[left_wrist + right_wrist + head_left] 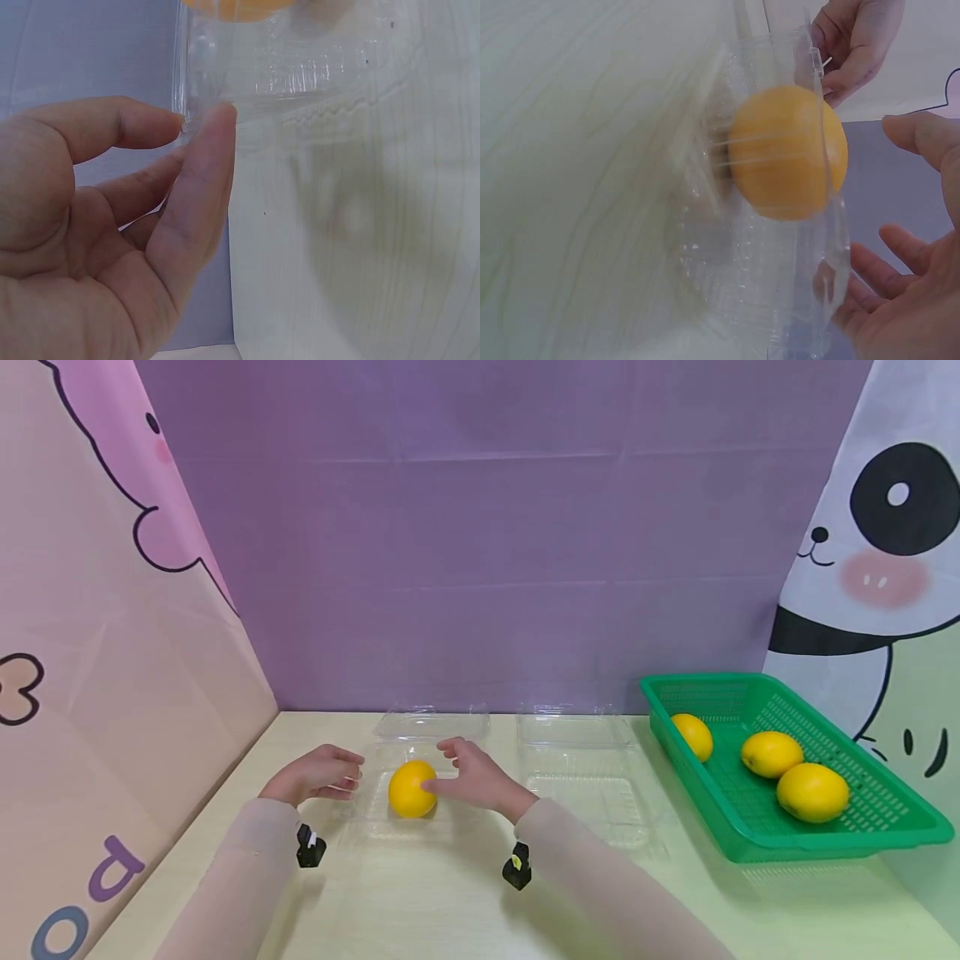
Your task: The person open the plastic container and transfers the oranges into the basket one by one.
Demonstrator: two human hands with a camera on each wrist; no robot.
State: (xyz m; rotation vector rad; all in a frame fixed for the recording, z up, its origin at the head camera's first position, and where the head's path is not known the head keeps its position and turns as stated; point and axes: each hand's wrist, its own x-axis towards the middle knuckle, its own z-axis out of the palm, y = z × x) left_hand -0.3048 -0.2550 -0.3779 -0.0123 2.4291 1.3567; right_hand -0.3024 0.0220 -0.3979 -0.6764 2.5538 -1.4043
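A yellow lemon (412,789) sits in the left clear plastic clamshell box (375,827), whose lid (431,724) is folded back toward the wall. My right hand (477,779) is at the lemon's right side, thumb and fingers spread apart; in the right wrist view a gap shows between this hand (911,277) and the lemon (787,154). My left hand (318,774) is at the box's left side, fingers loosely bent. In the left wrist view its fingertips overlap the box's rim (180,82), with space between thumb and fingers.
Another open clear clamshell box (592,802) stands to the right. Beyond it, a green plastic basket (738,843) holds three lemons (813,792). A purple cloth wall (480,543) closes off the back of the pale wooden table (420,902), with printed cloths at both sides.
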